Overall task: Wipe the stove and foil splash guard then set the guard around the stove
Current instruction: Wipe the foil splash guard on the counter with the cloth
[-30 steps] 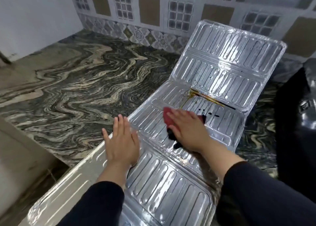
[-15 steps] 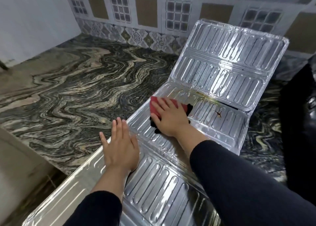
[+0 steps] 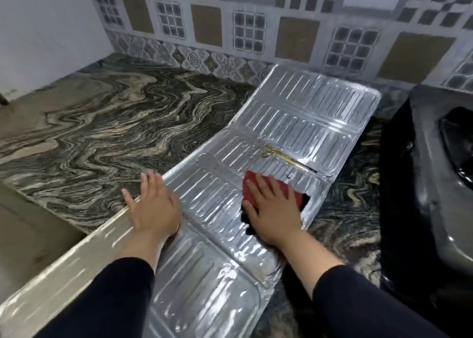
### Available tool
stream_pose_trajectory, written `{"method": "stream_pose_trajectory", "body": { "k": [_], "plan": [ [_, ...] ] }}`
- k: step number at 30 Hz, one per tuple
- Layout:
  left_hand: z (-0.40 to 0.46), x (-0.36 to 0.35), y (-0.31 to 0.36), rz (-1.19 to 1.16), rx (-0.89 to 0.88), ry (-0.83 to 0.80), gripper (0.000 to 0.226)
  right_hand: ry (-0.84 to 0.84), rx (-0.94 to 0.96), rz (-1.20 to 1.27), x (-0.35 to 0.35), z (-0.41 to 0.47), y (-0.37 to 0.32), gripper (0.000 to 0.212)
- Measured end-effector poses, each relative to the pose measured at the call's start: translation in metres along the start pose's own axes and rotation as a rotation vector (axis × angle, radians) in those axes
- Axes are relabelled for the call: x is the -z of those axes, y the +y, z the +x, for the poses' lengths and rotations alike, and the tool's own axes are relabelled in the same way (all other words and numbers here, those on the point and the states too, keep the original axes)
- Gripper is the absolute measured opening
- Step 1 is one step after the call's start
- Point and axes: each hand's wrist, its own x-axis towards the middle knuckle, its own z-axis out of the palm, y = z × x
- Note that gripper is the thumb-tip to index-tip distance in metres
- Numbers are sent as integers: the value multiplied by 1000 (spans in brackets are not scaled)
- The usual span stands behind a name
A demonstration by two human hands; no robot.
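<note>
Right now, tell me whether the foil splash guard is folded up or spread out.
Spread out. The foil splash guard lies unfolded along the counter, its far panel tilted up toward the tiled wall, not standing around the stove.

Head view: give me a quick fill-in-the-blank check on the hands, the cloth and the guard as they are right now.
1. The right hand presses a ____ cloth flat on the foil splash guard.
2. The left hand lies ____ on the guard's left edge, gripping nothing.
3. A yellowish stain sits along a fold just ____ the cloth.
4. The black stove stands to the ____ of the guard.

Missing words: red; flat; beyond; right
</note>
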Motion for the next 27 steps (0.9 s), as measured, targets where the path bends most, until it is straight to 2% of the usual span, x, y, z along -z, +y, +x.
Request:
{"method": "stream_pose_trajectory", "body": {
  "k": [2, 5, 7, 11, 16, 21, 23, 27],
  "plan": [
    [3, 5, 13, -8, 2, 21, 61, -4, -9, 22, -8, -12, -27, 62],
    [3, -3, 29, -98, 30, -31, 64, 28, 21, -8, -18, -26, -48, 65],
    [2, -14, 29, -135, 50, -33, 65, 73, 40, -9, -20, -29, -46, 61],
    [4, -24, 23, -112, 35, 6, 65, 27, 97, -29, -11, -16, -11, 62],
    [4, -25, 23, -93, 34, 28, 65, 52, -151, -123, 7, 29, 63, 65],
    [3, -24, 28, -123, 43, 40, 65, 53, -380, -65, 1, 57, 36, 67],
    [2, -23, 28, -128, 35, 33, 64, 53, -333, -50, 0, 71, 16, 68],
    [0, -22, 27, -127, 32, 28, 63, 10, -101, -24, 4, 112, -9, 61]
  ]
}}
